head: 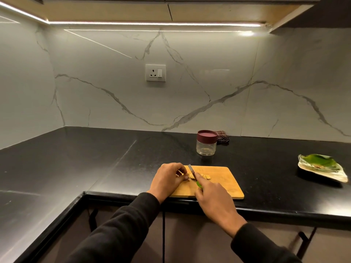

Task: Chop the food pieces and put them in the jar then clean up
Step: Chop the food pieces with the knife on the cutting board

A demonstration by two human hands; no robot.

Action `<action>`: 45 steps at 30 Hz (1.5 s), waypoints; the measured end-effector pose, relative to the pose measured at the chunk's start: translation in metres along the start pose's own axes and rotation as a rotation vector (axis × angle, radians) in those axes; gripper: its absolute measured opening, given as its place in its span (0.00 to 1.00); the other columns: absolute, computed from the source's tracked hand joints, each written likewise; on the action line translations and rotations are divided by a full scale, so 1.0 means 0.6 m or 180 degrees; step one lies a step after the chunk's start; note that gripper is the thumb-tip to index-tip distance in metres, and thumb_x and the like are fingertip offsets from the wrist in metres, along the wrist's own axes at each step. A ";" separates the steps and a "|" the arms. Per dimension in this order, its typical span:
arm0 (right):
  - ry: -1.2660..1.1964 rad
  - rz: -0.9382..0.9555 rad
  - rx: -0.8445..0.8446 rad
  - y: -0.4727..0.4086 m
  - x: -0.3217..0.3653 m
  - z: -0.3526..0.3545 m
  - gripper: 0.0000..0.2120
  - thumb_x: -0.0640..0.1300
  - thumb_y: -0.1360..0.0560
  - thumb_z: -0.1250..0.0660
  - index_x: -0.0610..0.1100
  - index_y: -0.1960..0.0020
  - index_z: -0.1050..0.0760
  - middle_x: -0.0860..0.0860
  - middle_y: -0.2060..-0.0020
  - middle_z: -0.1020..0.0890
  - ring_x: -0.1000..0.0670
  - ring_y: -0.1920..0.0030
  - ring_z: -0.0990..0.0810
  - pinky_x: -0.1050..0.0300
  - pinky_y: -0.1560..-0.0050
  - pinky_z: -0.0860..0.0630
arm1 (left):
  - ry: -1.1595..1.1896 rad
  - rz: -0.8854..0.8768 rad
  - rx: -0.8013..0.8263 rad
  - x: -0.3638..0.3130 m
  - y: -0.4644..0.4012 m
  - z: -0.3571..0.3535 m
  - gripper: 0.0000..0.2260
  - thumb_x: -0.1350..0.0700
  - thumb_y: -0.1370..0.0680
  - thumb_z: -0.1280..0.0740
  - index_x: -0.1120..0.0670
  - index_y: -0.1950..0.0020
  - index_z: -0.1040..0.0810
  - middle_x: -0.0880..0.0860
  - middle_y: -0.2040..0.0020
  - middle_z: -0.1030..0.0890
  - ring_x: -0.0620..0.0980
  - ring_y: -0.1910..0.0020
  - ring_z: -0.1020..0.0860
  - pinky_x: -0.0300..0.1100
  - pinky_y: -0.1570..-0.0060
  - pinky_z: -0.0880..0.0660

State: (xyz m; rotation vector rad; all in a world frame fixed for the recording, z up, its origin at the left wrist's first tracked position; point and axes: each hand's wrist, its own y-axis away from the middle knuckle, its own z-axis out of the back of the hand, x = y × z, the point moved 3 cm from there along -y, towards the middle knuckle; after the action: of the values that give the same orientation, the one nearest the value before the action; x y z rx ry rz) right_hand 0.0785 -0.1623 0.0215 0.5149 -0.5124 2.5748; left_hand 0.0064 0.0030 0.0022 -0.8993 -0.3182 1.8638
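A wooden cutting board [224,183] lies at the front edge of the black counter. On it are small tan food pieces [206,176]. My left hand [168,178] pinches a piece at the board's left end. My right hand [212,198] grips a knife with a green handle [199,184]; its blade [191,170] points away from me, down among the pieces. Behind the board stands a clear jar [206,147] with a dark red lid on it.
A dark checked cloth [222,136] lies behind the jar by the marble wall. A leaf-shaped plate [322,168] with green on it sits at the right. A wall socket [155,73] is above. The counter [95,158] turns a corner at the left.
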 end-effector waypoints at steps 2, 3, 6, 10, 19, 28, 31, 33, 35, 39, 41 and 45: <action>0.0012 0.0017 0.0011 -0.001 0.003 -0.002 0.27 0.49 0.16 0.44 0.57 0.19 0.46 0.54 0.60 0.23 0.56 0.64 0.26 0.64 0.71 0.36 | 0.0047 0.0011 -0.0050 0.003 0.002 0.000 0.06 0.52 0.26 0.24 0.50 0.51 0.16 0.45 0.56 0.16 0.40 0.57 0.18 0.38 0.53 0.20; 0.0015 0.0019 0.0022 -0.001 0.004 -0.004 0.27 0.49 0.16 0.44 0.57 0.19 0.46 0.55 0.61 0.23 0.57 0.65 0.26 0.64 0.71 0.36 | 0.0071 0.0015 -0.0073 0.003 0.003 0.000 0.05 0.52 0.26 0.24 0.50 0.52 0.15 0.45 0.56 0.15 0.40 0.57 0.18 0.39 0.53 0.20; 0.0051 0.0027 0.0031 -0.001 0.004 -0.006 0.27 0.49 0.16 0.44 0.57 0.19 0.46 0.55 0.61 0.24 0.57 0.66 0.28 0.64 0.71 0.37 | 0.0065 0.0024 -0.0124 0.002 0.003 0.001 0.05 0.53 0.25 0.24 0.51 0.52 0.15 0.45 0.56 0.15 0.41 0.58 0.18 0.39 0.53 0.20; 0.0057 0.0054 0.0080 -0.002 0.000 -0.008 0.26 0.49 0.16 0.44 0.57 0.19 0.45 0.54 0.60 0.23 0.57 0.65 0.27 0.64 0.70 0.36 | 0.0013 -0.0019 -0.0111 0.003 0.000 0.004 0.05 0.51 0.25 0.24 0.50 0.51 0.15 0.45 0.56 0.16 0.41 0.58 0.19 0.37 0.54 0.20; 0.0074 0.0099 0.0174 0.003 -0.007 -0.020 0.27 0.50 0.16 0.43 0.56 0.19 0.45 0.53 0.51 0.19 0.56 0.58 0.25 0.64 0.67 0.35 | -0.0145 -0.0157 -0.0055 0.000 -0.001 0.006 0.05 0.51 0.24 0.26 0.50 0.50 0.15 0.45 0.54 0.16 0.40 0.57 0.20 0.36 0.52 0.21; 0.0014 0.0083 0.0161 0.003 -0.006 -0.025 0.27 0.50 0.16 0.43 0.56 0.19 0.45 0.54 0.55 0.20 0.56 0.58 0.24 0.64 0.66 0.34 | -0.0262 -0.0182 -0.0069 -0.003 0.000 0.006 0.05 0.51 0.23 0.27 0.50 0.50 0.15 0.45 0.54 0.16 0.41 0.57 0.20 0.38 0.52 0.22; -0.0036 0.0043 0.0151 0.002 -0.006 -0.025 0.27 0.50 0.16 0.43 0.55 0.19 0.45 0.54 0.55 0.19 0.56 0.59 0.23 0.64 0.64 0.32 | -0.0274 -0.0175 -0.0075 -0.003 0.002 0.006 0.04 0.52 0.23 0.27 0.50 0.50 0.15 0.45 0.54 0.16 0.41 0.57 0.20 0.37 0.52 0.21; -0.0095 0.0010 0.0128 0.004 -0.005 -0.022 0.27 0.49 0.16 0.43 0.55 0.19 0.45 0.55 0.60 0.21 0.56 0.63 0.24 0.64 0.68 0.33 | -0.0266 -0.0183 -0.0075 -0.004 0.003 0.006 0.04 0.53 0.24 0.26 0.50 0.50 0.15 0.45 0.54 0.16 0.41 0.57 0.20 0.36 0.52 0.21; -0.0080 0.0016 0.0055 0.005 -0.004 -0.013 0.26 0.49 0.16 0.44 0.55 0.19 0.46 0.56 0.65 0.25 0.56 0.67 0.27 0.64 0.72 0.36 | -0.0247 -0.0193 -0.0080 -0.005 0.003 0.007 0.04 0.53 0.24 0.26 0.50 0.50 0.15 0.45 0.54 0.15 0.41 0.57 0.20 0.35 0.52 0.21; 0.0054 0.0075 -0.0006 0.002 0.000 0.000 0.26 0.49 0.15 0.45 0.56 0.19 0.45 0.57 0.66 0.28 0.57 0.68 0.29 0.64 0.73 0.38 | -0.0208 -0.0158 -0.0092 -0.004 0.003 0.007 0.03 0.53 0.24 0.26 0.49 0.52 0.15 0.44 0.54 0.17 0.40 0.58 0.21 0.35 0.53 0.22; 0.0128 0.0112 0.0052 0.001 0.003 0.001 0.25 0.50 0.15 0.45 0.57 0.19 0.45 0.57 0.65 0.28 0.57 0.66 0.29 0.64 0.72 0.38 | -0.0177 -0.0147 -0.0091 -0.003 0.003 0.006 0.02 0.54 0.24 0.26 0.49 0.52 0.15 0.43 0.54 0.17 0.40 0.57 0.20 0.34 0.52 0.22; 0.0300 0.0156 0.0067 0.001 0.002 0.004 0.26 0.50 0.15 0.46 0.57 0.19 0.46 0.55 0.61 0.27 0.57 0.65 0.30 0.64 0.71 0.39 | -0.0189 -0.0150 -0.0078 -0.005 0.004 0.007 0.03 0.54 0.24 0.26 0.48 0.51 0.15 0.43 0.53 0.17 0.40 0.57 0.20 0.33 0.52 0.22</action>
State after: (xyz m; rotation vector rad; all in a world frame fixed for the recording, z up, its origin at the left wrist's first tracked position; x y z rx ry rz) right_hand 0.0780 -0.1634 0.0242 0.3903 -0.4713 2.6392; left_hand 0.0026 -0.0001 0.0048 -0.8472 -0.3964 1.8491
